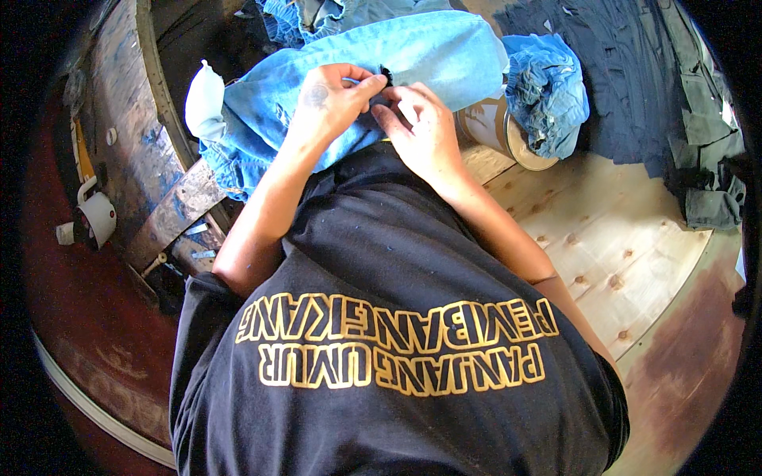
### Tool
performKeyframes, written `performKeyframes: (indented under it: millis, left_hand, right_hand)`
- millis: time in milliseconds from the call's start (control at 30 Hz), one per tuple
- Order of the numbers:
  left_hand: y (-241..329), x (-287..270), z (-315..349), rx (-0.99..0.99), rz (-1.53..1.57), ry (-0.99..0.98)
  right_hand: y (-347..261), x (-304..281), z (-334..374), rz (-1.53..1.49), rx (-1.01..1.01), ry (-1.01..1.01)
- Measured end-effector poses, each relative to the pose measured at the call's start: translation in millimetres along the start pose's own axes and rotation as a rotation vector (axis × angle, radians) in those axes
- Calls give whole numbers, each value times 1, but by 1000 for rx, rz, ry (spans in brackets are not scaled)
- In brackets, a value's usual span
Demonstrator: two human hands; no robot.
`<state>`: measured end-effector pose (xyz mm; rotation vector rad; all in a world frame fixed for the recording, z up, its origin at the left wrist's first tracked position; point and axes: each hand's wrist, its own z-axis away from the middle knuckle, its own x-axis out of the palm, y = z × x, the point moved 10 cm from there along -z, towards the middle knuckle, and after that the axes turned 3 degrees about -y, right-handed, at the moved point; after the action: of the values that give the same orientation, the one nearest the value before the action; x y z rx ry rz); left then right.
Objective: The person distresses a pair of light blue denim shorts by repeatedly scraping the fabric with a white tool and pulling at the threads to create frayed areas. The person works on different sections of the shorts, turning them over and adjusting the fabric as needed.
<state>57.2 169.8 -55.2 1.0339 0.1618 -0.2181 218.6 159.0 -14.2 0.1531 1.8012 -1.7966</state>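
Light blue denim trousers (pixel 444 55) lie bunched across in front of my body, with a leg running to the upper right. My left hand (pixel 333 99) is closed in a pinch over the denim, its fingertips at a small black tuft or patch (pixel 386 76) whose kind I cannot tell. Just to its right, my right hand (pixel 419 127) has its fingers curled and thumb brought in close to the cloth. Anything between its fingertips is hidden or too small to make out.
A round tin (pixel 520 143) lies under a bunched blue denim piece (pixel 548 91) at right. Dark cloth (pixel 603 71) is heaped behind it, beside a pale wooden board (pixel 603 246). At left stand a worn wooden bench (pixel 131 95) and a white cup-like container (pixel 97 216).
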Motion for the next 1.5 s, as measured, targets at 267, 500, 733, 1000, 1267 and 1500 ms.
performKeyframes:
  millis: [267, 500, 733, 1000, 1267, 1500]
  left_hand:
    - [-14, -31, 21, -159, -10, -37]
    - [-41, -14, 23, -344, -89, -162]
    - [-47, -1, 16, -171, 49, 51]
    - [-61, -1, 38, 32, 249, 93]
    - [-56, 11, 40, 12, 339, 39]
    - [-70, -3, 53, 8, 350, 47]
  right_hand:
    - [38, 17, -13, -746, 466, -293]
    - [63, 31, -19, -709, 781, -353]
    - [52, 32, -16, -717, 737, -309]
    - [48, 34, -19, -587, 502, -263]
    - [64, 27, 0, -849, 629, -220]
    - [74, 43, 19, -1014, 816, -95]
